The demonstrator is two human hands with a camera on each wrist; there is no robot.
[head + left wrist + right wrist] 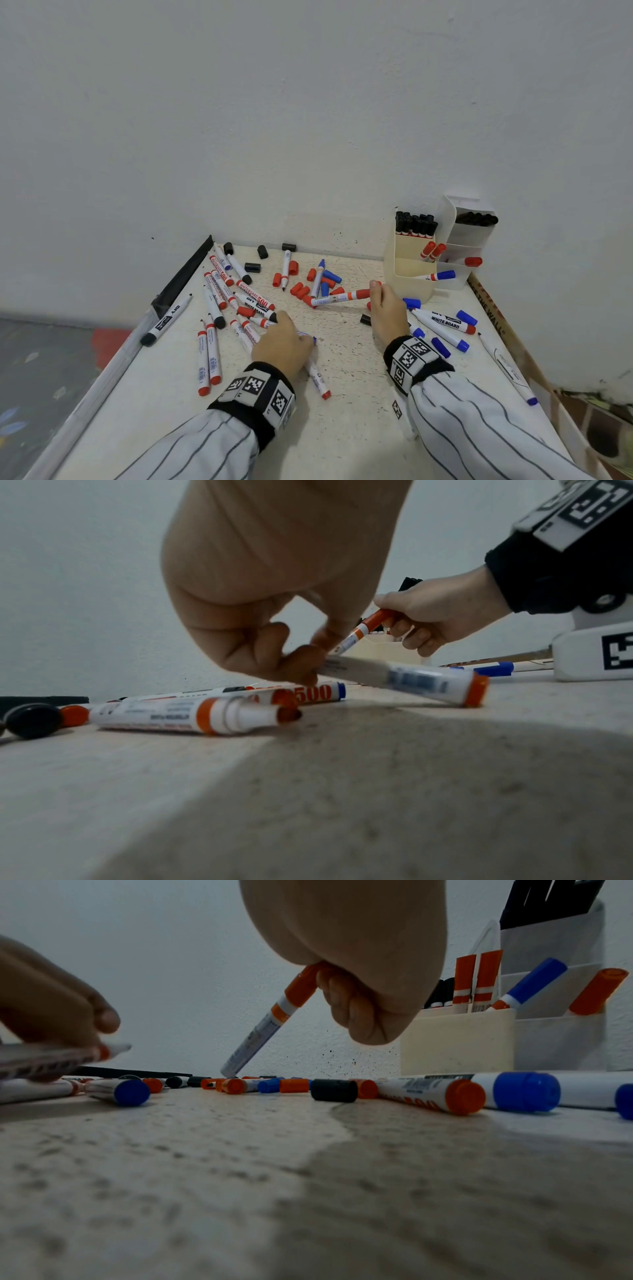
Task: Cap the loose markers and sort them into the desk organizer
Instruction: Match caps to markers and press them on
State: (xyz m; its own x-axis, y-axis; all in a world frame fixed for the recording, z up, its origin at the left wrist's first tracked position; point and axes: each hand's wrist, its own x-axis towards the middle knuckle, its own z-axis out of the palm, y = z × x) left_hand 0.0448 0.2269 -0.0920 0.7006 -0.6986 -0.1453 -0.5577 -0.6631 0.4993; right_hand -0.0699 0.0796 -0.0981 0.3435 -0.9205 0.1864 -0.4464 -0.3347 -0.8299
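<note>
My left hand pinches a white marker with a red tail end by its front; the marker slants down with its tail on the table. Its nose looks uncapped. My right hand grips a red-capped marker by the cap, and that marker points its tail down at a cluster of loose red caps. The desk organizer stands at the back right, holding black, red and blue markers in separate compartments.
Several red and black markers lie left of my left hand, and blue-capped ones right of my right hand. Black caps sit near the wall. One black marker lies over the table's left edge. A loose black cap is beside my right hand.
</note>
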